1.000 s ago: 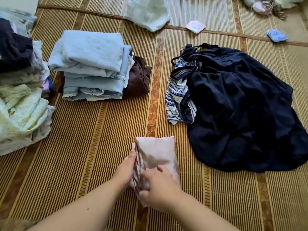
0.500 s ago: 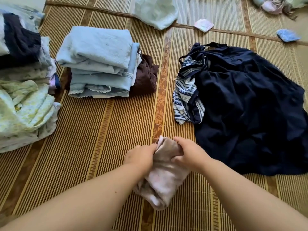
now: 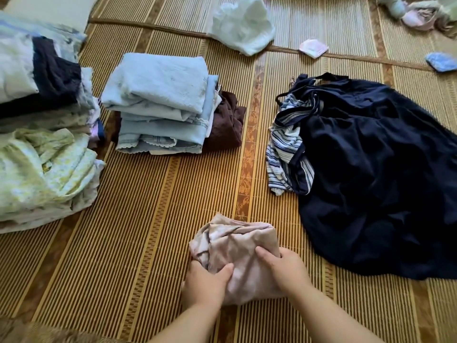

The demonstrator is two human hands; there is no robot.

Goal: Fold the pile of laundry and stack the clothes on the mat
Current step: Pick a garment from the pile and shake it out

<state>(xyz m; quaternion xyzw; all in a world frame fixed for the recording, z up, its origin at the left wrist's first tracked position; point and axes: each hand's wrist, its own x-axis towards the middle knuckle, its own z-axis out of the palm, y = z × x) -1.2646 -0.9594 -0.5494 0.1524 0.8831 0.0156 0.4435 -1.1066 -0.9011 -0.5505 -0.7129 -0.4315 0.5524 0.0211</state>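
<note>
A small beige-pink garment lies bunched into a compact bundle on the striped bamboo mat, near the bottom middle. My left hand grips its near left side, thumb on top. My right hand grips its near right side, thumb pressed into the cloth. A folded stack of pale blue clothes sits further back on the left, over a brown garment. A loose dark navy garment spreads on the right, with a blue-and-white striped piece at its left edge.
Folded piles of pale green floral cloth and mixed white and dark pieces fill the left edge. A pale mint garment lies at the back. Small items lie at the back right: a pink-white square, a blue piece.
The beige-pink garment went from a long flat fold to a shorter bundle. Both hands moved from its far end back to the near end and now hold it from each side.
</note>
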